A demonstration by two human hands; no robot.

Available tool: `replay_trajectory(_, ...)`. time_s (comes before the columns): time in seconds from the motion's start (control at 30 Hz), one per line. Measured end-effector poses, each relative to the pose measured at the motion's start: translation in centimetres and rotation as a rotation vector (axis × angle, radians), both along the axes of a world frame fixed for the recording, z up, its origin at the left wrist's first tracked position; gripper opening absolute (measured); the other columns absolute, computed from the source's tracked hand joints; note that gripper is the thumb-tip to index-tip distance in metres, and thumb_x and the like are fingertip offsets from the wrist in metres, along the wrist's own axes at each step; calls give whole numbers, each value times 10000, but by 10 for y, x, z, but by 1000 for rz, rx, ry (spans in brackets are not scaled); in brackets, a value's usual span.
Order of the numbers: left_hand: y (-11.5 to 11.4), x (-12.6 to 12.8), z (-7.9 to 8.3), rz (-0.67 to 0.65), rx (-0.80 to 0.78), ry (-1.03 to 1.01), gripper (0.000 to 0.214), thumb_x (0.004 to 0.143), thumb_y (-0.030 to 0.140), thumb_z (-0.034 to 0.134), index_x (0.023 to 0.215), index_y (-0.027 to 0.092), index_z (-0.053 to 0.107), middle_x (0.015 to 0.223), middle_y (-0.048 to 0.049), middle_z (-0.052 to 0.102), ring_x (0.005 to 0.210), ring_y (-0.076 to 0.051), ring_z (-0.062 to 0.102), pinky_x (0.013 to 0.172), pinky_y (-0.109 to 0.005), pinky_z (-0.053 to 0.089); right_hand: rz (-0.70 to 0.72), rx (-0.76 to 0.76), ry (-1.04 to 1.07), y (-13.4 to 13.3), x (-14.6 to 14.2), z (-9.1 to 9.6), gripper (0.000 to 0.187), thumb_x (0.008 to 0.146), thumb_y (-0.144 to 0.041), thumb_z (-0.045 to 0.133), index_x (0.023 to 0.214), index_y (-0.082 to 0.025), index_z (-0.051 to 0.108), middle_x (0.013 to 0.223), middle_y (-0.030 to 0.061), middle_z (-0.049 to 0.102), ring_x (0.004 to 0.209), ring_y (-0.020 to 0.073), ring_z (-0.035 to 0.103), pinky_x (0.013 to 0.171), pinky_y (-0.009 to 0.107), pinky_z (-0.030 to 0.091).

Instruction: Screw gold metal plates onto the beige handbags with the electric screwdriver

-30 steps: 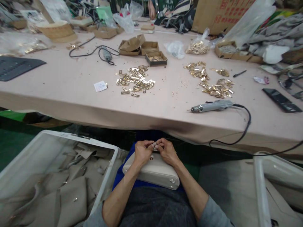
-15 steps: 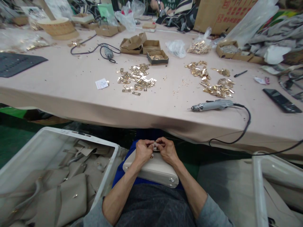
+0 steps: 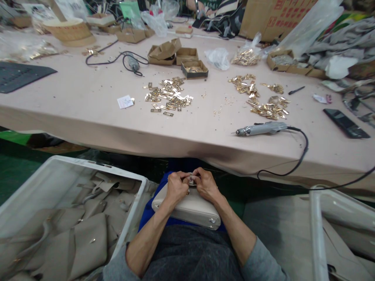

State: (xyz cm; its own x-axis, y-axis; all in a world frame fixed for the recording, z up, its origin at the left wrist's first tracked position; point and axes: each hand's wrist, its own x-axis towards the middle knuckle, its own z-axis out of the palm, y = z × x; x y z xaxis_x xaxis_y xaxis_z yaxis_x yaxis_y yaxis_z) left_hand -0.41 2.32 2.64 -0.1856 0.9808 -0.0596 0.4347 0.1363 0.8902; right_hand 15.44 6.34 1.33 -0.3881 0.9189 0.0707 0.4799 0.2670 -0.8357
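A beige handbag lies across my lap, its base with metal feet turned toward me. My left hand and my right hand meet at its far edge, fingers closed in a pinch. Between the fingertips shows a small metal fitting at the bag's flap. The fingers partly cover it, so I cannot tell whether it is fastened to the bag. Ahead on the table, a grey electric screwdriver rests on its side with its bit pointing left.
Gold metal plates and more gold fittings lie in piles on the table. Small cardboard boxes stand behind. A white bin of beige bag pieces is at my left, another bin at my right. A phone lies far right.
Both hands stay at the same spot on the bag, with only slight finger movement around the fitting. The whole view has shifted a little.
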Motion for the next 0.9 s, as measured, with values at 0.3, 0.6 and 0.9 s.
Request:
replay_trajectory(0.3, -1, 0, -6, 34, -84, -48, 196, 789, 147, 622, 840, 135, 811, 775, -86, 784, 680, -204, 710, 616, -271, 506, -44, -212, 174, -4, -5, 4, 59, 836, -217, 603, 819, -188, 652, 740, 12, 681, 665, 157, 635, 626, 259, 478)
replay_trajectory(0.6, -2, 0, -6, 48, -86, -50, 158, 777, 157, 630, 772, 132, 787, 688, -66, 752, 620, -191, 680, 568, -263, 477, -91, -340, 266, -2, -7, 5, 126, 763, -269, 708, 799, -166, 645, 674, 9, 653, 601, 135, 601, 565, 240, 472)
replay_trajectory(0.9, 0, 1, -13, 8, -195, -319, 238, 756, 130, 653, 950, 112, 791, 794, -86, 784, 658, -176, 716, 595, -249, 549, -212, -387, 454, 1, -3, -7, 257, 734, -364, 772, 839, -174, 635, 693, 17, 661, 626, 161, 635, 599, 275, 514)
